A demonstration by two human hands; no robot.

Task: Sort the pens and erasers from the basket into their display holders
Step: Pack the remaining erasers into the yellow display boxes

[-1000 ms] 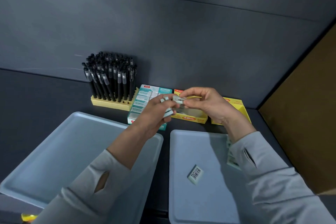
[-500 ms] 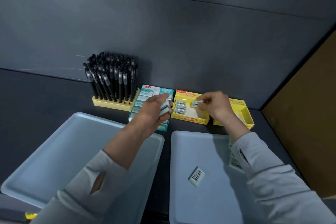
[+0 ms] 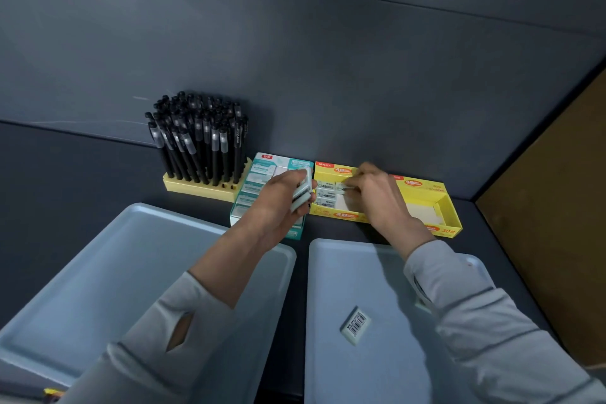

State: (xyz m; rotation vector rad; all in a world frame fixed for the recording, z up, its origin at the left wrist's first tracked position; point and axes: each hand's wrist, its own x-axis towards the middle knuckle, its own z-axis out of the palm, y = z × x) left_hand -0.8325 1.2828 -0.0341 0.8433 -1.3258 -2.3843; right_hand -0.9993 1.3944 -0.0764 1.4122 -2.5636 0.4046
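While the left hand (image 3: 278, 203) grips a small stack of erasers (image 3: 302, 189) just over the teal eraser box (image 3: 262, 170), the right hand (image 3: 377, 200) pinches a single white eraser (image 3: 342, 188) down among the row lying in the yellow display box (image 3: 341, 215) (the fingertips are blurred). One barcoded eraser (image 3: 355, 325) lies flat on the right-hand grey tray (image 3: 334, 272), and black pens (image 3: 196, 141) stand upright in the yellow pen holder (image 3: 196, 188) at the back of the dark surface (image 3: 65, 174).

dim, cool light | soft shadows on trays | wide-angle bending | slight blur
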